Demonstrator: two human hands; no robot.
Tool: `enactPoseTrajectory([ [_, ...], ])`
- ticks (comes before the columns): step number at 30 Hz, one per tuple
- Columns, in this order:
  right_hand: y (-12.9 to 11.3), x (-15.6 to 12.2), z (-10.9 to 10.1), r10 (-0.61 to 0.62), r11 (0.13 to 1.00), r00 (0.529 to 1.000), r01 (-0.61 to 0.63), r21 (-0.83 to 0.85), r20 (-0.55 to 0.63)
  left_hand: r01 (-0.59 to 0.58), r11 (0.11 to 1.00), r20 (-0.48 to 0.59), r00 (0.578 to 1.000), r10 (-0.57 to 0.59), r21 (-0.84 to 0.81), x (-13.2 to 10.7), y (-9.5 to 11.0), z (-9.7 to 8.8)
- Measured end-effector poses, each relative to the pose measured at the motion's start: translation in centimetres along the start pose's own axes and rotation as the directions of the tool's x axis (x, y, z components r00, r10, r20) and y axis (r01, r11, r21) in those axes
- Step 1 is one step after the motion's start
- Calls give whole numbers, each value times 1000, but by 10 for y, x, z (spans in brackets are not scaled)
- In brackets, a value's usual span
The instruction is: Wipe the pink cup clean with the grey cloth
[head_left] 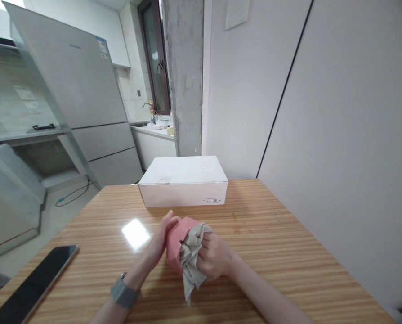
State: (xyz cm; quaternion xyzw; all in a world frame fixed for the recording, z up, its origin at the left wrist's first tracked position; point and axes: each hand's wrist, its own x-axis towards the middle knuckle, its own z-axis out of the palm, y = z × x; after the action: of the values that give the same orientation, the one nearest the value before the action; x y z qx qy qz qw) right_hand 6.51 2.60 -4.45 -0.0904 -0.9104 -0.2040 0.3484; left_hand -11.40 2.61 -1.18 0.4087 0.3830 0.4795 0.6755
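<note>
A pink rounded object [174, 243], like a cup or bowl, is held tilted just above or on the wooden table; I cannot tell which. My left hand [163, 236] wraps round its left side, with a grey band on that wrist. Bunched against the object's right side is a grey cloth [192, 254], and one corner hangs down. My right hand [214, 256] is closed in a fist on this cloth. The cloth hides much of the object's right side, and a small dark spot shows at its edge.
A white box [184, 193] stands at the far edge of the wooden table [271, 252]. A black phone [35, 285] lies at the near left. The white wall [339, 135] runs along the right. Beyond the table are a fridge [76, 81] and a sink counter.
</note>
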Motion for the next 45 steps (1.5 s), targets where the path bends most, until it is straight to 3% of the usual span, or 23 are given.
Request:
enactPoseTrajectory([
  [4, -3, 3, 0, -4, 1000, 999, 3, 26, 54, -6, 998, 32, 999, 4, 56, 2, -2, -6],
  [12, 11, 1, -18, 165, 982, 986, -164, 93, -1, -75, 993, 13, 997, 74, 88, 7, -12, 1],
  [14, 13, -2, -20, 267, 957, 964, -265, 118, -3, -89, 992, 50, 995, 85, 90, 2, -13, 2],
  [18, 15, -11, -21, 456, 882, 890, -451, 134, -5, -65, 998, 223, 973, 60, 15, -5, -15, 10],
  [21, 15, -14, -19, 408, 910, 913, -403, 100, -24, -39, 997, 260, 964, 55, -67, -3, -17, 13],
  [26, 6, 0, -15, 112, 994, 990, -112, 4, -81, -82, 995, -29, 996, 81, -52, 5, -16, 6],
  [29, 1, 9, -14, 4, 1000, 993, -5, -15, -119, -82, 996, -39, 996, 83, 32, 5, -13, 1],
  [38, 9, 1, -18, 180, 981, 973, -166, 105, -142, -108, 984, 59, 993, 101, 142, -5, -4, 6],
  [43, 10, -8, -20, 334, 935, 934, -311, 173, -125, -208, 906, 197, 970, 143, 367, -15, 3, 14],
  [45, 10, -9, -21, 377, 919, 917, -352, 181, -132, -227, 893, 231, 962, 144, 389, -17, 3, 16],
])
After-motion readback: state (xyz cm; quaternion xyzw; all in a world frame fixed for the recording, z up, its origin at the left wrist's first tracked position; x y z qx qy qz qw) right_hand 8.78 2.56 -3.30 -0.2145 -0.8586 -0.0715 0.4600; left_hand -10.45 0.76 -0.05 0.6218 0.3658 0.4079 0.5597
